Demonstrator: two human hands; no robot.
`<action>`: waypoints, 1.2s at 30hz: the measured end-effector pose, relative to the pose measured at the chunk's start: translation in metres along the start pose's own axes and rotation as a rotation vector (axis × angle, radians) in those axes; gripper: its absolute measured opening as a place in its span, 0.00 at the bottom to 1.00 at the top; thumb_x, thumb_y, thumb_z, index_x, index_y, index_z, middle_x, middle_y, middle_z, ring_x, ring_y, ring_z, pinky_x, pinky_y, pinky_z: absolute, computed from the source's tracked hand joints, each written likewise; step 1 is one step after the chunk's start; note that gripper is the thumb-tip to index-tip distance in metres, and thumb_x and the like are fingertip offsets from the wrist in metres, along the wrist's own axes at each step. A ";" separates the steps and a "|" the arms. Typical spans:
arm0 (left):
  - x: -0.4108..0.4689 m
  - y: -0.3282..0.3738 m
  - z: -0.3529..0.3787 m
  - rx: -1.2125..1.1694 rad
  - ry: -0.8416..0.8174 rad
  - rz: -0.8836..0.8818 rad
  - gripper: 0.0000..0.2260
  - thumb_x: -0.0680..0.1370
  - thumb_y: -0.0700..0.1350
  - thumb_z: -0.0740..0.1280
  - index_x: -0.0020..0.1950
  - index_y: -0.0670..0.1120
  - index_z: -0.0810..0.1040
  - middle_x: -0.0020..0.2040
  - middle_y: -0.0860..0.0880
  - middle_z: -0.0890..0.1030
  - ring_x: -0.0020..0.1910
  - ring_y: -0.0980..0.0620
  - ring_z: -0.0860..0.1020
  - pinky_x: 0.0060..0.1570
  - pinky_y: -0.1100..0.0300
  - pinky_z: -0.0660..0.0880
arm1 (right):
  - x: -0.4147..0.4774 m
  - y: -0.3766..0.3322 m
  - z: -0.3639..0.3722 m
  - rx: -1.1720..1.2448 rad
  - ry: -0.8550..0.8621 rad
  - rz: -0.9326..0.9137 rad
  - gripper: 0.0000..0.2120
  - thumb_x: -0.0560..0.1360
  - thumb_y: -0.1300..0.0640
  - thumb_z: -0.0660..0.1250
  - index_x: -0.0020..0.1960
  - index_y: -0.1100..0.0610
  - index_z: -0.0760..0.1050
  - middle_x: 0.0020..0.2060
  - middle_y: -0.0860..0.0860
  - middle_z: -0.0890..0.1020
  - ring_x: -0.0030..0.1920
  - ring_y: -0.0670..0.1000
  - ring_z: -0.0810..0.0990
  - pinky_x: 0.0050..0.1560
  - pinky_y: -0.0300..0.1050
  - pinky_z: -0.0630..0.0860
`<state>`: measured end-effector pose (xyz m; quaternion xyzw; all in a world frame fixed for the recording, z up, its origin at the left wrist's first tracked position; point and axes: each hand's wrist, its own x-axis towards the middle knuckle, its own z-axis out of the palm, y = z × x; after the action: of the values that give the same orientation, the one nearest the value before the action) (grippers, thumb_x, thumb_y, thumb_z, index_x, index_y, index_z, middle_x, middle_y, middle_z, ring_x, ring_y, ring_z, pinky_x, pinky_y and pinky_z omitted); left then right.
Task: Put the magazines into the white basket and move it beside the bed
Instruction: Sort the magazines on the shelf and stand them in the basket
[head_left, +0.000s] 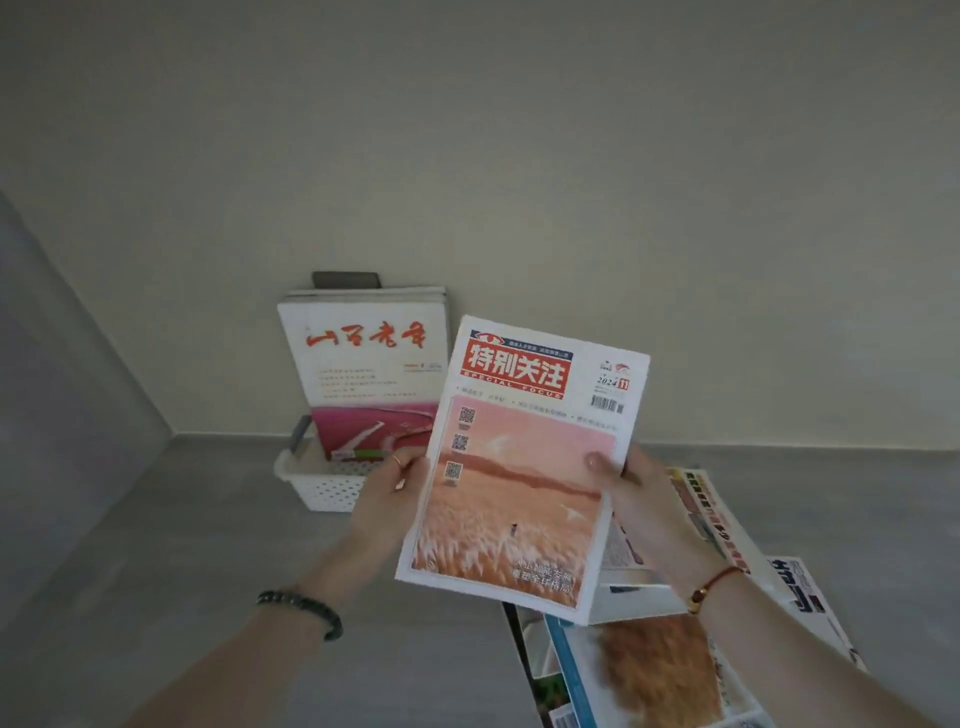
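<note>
I hold a magazine (524, 467) with a red title block and a pink-orange field cover upright in the air. My left hand (387, 501) grips its left edge and my right hand (631, 499) grips its right edge. Behind it, a white perforated basket (317, 486) stands on the grey floor against the wall. Several magazines stand upright in the basket, the front one (366, 374) white with red script and a pink picture. The held magazine hides the basket's right part. More magazines (670, 654) lie in a loose pile on the floor at lower right.
A cream wall (519, 156) rises right behind the basket. A grey panel (57, 389) runs along the left side. A dark flat object (345, 279) sticks up behind the magazines in the basket. Grey floor (208, 545) spreads in front of the basket.
</note>
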<state>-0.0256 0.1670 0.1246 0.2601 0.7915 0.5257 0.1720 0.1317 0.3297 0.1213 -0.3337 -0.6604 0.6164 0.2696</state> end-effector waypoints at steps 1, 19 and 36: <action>0.006 -0.004 -0.014 -0.002 0.022 0.016 0.06 0.79 0.43 0.59 0.48 0.48 0.75 0.47 0.49 0.80 0.50 0.49 0.78 0.51 0.59 0.74 | 0.008 -0.008 0.015 -0.006 -0.015 -0.021 0.09 0.76 0.58 0.62 0.56 0.55 0.74 0.48 0.47 0.82 0.48 0.49 0.81 0.46 0.45 0.79; 0.193 -0.053 -0.134 -0.084 0.317 -0.039 0.10 0.71 0.40 0.71 0.50 0.38 0.79 0.47 0.46 0.79 0.45 0.50 0.77 0.41 0.61 0.76 | 0.160 -0.045 0.196 -0.301 0.240 -0.187 0.08 0.74 0.60 0.64 0.50 0.61 0.80 0.39 0.52 0.80 0.33 0.47 0.75 0.36 0.37 0.72; 0.188 -0.121 -0.113 0.055 0.278 -0.092 0.06 0.70 0.40 0.71 0.41 0.41 0.76 0.43 0.46 0.80 0.39 0.50 0.77 0.32 0.69 0.71 | 0.143 0.026 0.191 -0.244 0.279 -0.051 0.13 0.70 0.63 0.69 0.53 0.57 0.74 0.43 0.48 0.78 0.43 0.47 0.77 0.36 0.29 0.69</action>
<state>-0.2663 0.1569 0.0570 0.1528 0.8329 0.5263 0.0772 -0.1029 0.3197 0.0696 -0.4293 -0.6946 0.4724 0.3317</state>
